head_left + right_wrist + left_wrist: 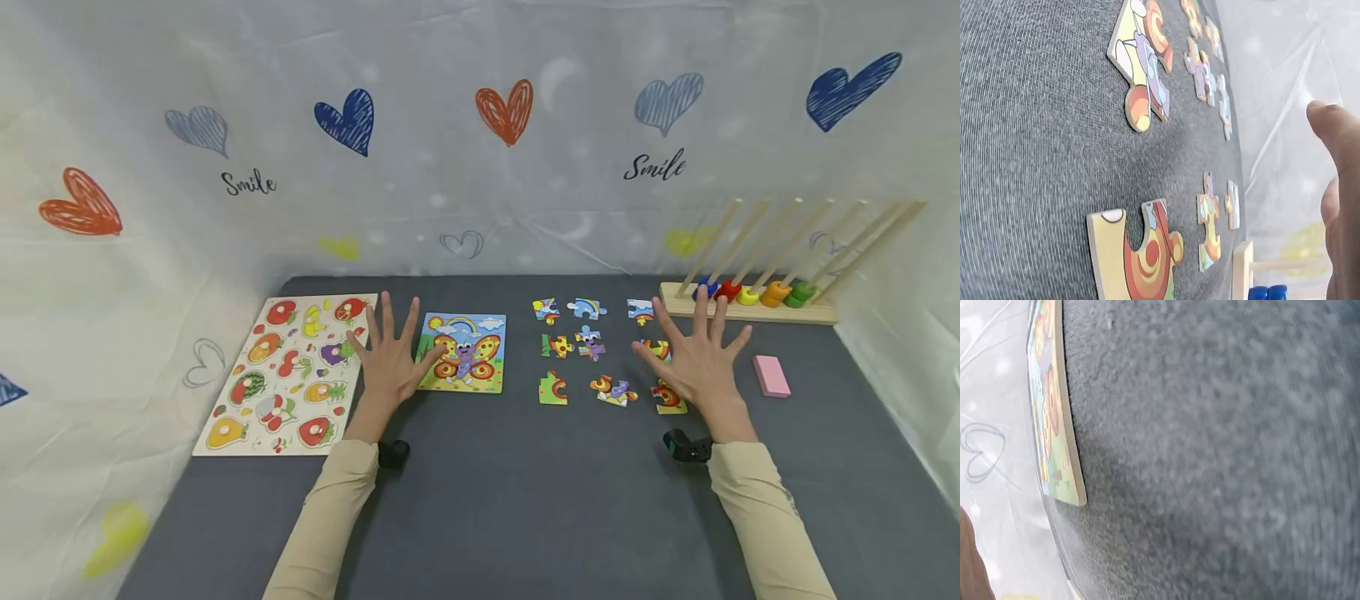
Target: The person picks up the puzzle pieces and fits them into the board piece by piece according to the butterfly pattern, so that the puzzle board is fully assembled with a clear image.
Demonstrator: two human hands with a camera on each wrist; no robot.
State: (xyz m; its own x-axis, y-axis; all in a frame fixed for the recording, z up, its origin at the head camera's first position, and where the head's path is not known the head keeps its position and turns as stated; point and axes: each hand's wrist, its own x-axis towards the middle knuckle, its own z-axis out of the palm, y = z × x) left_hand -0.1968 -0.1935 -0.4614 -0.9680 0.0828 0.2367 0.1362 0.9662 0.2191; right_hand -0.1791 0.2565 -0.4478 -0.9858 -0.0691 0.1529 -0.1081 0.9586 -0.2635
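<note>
Nine puzzle pieces [590,343], one butterfly board [465,354], one left hand [388,365], one right hand [701,363], each grip spread apart

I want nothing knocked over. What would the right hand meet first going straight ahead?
Probably the wooden bead stand, around its blue beads and red beads; the right hand's height is unclear.

The table [525,508] bears boards [288,371], puzzle pieces [552,395], bead rack [765,312] and pink block [772,377].

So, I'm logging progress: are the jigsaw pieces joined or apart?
Apart: the jigsaw pieces lie separately on the grey table, with its bare surface showing between them.
</note>
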